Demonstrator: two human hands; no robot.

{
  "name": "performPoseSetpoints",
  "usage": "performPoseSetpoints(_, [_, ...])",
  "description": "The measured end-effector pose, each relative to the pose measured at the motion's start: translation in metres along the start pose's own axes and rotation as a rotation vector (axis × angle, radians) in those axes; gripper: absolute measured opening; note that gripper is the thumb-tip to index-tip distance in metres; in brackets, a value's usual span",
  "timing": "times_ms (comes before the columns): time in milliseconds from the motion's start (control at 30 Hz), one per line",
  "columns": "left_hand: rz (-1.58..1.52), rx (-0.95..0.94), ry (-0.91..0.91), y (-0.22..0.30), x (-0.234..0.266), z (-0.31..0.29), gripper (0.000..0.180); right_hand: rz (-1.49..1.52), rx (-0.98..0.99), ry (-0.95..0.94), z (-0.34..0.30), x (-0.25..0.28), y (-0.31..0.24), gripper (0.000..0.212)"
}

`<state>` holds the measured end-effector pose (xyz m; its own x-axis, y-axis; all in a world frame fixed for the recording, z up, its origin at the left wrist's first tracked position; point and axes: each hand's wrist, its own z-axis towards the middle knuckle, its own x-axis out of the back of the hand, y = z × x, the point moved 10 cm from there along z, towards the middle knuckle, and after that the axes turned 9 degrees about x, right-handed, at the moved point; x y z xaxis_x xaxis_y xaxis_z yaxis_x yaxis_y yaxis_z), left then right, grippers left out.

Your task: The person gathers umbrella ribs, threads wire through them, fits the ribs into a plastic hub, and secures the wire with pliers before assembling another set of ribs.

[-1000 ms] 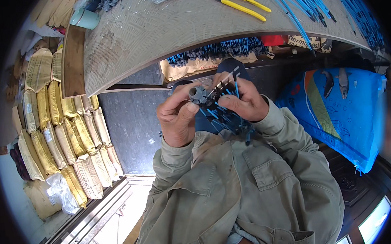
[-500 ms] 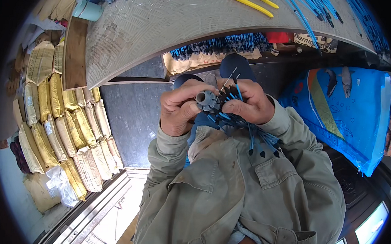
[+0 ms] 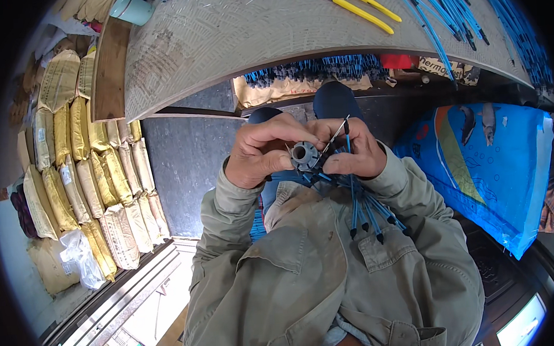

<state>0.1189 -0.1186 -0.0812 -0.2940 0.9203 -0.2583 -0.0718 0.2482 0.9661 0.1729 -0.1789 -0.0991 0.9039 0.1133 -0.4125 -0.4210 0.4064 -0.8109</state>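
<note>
In front of my lap, my left hand [image 3: 259, 153] is closed round one side of a grey tubular hub [image 3: 303, 154] with notches about its rim and an open bore facing up. My right hand [image 3: 359, 156] is closed beside it, thumb and fingers pinching a thin metal rod [image 3: 336, 134] that slants up from the hub. A blue rod with a black end stands close to that rod. Several more blue rods [image 3: 366, 211] with black tips spread from below the hub toward my jacket. The fingers hide part of the hub's far side.
Yellow-handled pliers [image 3: 364, 14] and loose blue rods [image 3: 446, 11] lie on the worn table [image 3: 222, 45] ahead. Bundled blue rods [image 3: 322, 69] sit beneath it. Stacked packages [image 3: 91, 169] stand at left, a large blue bag [image 3: 493, 170] at right.
The hub and both hands have moved slightly toward my body and right. The left fingertips now reach over the hub's far side, and the metal rod has shifted right with the right hand.
</note>
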Motion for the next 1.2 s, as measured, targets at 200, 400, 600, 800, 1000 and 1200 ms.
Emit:
performPoseSetpoints(200, [-0.226,0.065,0.081,-0.006,-0.002,-0.005,0.027,-0.104,0.036,-0.019,-0.002,-0.006,-0.009,0.028])
performPoseSetpoints(400, [-0.086,0.002,0.024,-0.003,-0.001,-0.006,0.031,-0.063,0.072,0.013,0.0,-0.003,-0.008,0.028])
performPoseSetpoints(600, [0.186,-0.223,-0.211,0.021,-0.008,0.005,0.034,0.017,-0.125,-0.121,0.003,-0.01,-0.003,0.029])
performPoseSetpoints(800, [0.299,-0.243,-0.408,0.039,-0.03,0.01,0.035,0.006,-0.113,-0.117,0.007,-0.01,-0.018,0.026])
performPoseSetpoints(1000, [0.49,-0.258,0.18,0.088,-0.033,0.01,0.038,-0.557,0.403,0.256,0.008,0.019,-0.098,0.019])
performPoseSetpoints(1200, [0.193,-0.069,0.221,0.031,-0.025,0.002,0.038,-0.878,0.465,0.337,-0.011,0.003,-0.074,0.015])
